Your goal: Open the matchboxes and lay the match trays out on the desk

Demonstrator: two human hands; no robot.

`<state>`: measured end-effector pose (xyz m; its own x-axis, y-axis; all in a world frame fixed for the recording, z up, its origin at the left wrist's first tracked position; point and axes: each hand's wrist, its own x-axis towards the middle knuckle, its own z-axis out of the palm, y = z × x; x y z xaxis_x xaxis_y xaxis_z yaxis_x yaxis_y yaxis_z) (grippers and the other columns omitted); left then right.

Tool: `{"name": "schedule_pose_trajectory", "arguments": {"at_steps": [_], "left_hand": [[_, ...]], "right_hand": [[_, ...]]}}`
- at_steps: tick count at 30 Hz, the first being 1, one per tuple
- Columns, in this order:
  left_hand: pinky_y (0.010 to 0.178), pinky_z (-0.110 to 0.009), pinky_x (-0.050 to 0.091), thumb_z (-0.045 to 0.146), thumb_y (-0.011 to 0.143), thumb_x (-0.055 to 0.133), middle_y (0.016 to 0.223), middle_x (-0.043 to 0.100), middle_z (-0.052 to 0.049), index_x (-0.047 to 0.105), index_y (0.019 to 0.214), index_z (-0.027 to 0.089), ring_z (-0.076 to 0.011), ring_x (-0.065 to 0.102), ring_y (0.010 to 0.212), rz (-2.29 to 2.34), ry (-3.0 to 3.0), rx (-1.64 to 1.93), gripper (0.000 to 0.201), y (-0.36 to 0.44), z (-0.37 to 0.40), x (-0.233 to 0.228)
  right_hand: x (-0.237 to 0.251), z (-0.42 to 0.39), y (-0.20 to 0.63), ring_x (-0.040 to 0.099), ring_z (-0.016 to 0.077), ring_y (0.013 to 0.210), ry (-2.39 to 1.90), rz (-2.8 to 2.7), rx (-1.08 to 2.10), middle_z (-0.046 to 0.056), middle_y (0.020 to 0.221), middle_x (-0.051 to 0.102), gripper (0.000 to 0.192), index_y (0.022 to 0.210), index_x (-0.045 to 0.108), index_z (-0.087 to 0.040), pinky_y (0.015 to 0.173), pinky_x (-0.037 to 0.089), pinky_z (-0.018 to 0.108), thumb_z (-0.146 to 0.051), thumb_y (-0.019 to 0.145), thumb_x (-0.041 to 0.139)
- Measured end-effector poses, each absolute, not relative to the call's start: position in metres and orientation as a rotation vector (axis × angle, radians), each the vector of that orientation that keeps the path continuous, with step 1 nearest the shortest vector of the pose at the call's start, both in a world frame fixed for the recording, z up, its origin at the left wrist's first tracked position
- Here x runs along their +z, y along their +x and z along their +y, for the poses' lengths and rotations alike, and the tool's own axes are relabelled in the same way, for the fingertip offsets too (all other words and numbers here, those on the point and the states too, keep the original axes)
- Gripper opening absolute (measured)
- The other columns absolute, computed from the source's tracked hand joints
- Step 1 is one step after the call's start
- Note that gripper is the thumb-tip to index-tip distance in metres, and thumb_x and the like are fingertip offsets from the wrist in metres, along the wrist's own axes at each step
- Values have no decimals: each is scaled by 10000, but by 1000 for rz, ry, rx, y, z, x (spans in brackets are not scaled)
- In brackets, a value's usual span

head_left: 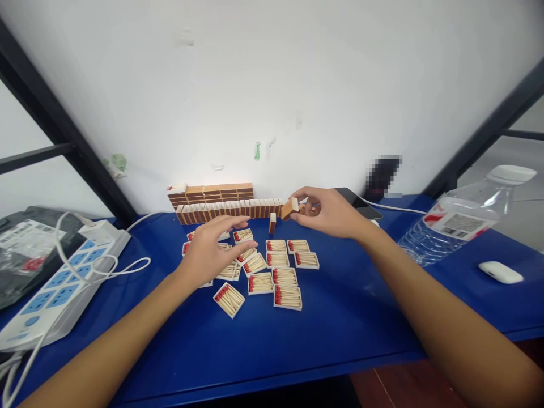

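My right hand (321, 211) pinches a small brown matchbox (290, 209) between thumb and fingers, by the right end of a long row of upright matchboxes (229, 211). One matchbox (272, 223) stands on its own just in front of that row. My left hand (216, 246) hovers palm down with thumb and fingers apart, holding nothing. Beneath and beside it lie several white trays of red-tipped matches (260, 283), some partly hidden by the hand. Behind the row, more matchboxes (219, 192) are stacked flat, with a tray of matches (177, 188) on top at the left.
To the left are a white power strip (59, 294) with looping cables and a dark plastic package (25, 249). On the right, a large water bottle (461, 218) leans near a white earbud case (500, 272). A dark tablet (355, 201) lies behind my right hand, against the wall.
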<state>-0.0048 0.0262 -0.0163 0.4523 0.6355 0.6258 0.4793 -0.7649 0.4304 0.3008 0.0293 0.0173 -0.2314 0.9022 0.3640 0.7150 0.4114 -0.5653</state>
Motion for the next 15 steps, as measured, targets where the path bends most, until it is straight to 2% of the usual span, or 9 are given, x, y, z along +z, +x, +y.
{"name": "schedule_pose_trajectory", "arguments": {"at_steps": [3, 8, 12, 15], "left_hand": [[937, -400, 615, 462, 903, 789, 1122, 791, -54, 715, 1269, 239, -230, 740, 1021, 996, 2539, 1209, 435, -6, 28, -16], [926, -403, 612, 488, 929, 752, 1105, 792, -60, 720, 1255, 229, -233, 740, 1020, 972, 2571, 1223, 417, -5, 30, -16], [938, -411, 607, 487, 932, 748, 1106, 791, -60, 723, 1246, 234, -236, 737, 1031, 968, 2585, 1231, 404, -6, 31, -16], [955, -414, 601, 460, 935, 753, 1127, 786, -60, 715, 1261, 237, -238, 731, 1056, 978, 2595, 1223, 397, -8, 32, -17]], "right_hand": [[9, 39, 310, 609, 193, 668, -1464, -2082, 296, 23, 726, 676, 342, 1069, 728, -191, 654, 444, 336, -400, 799, 733], [-21, 53, 298, 598, 190, 652, -1463, -2169, 328, 30, 735, 682, 448, 1164, 713, -158, 639, 415, 327, -456, 830, 706], [-32, 57, 290, 623, 191, 701, -1446, -2206, 319, 93, 963, 759, 507, 1245, 683, -145, 697, 444, 352, -465, 853, 705], [-22, 57, 300, 634, 199, 728, -1440, -2169, 370, 126, 1122, 758, 559, 1273, 674, -156, 700, 479, 368, -513, 847, 731]]}}
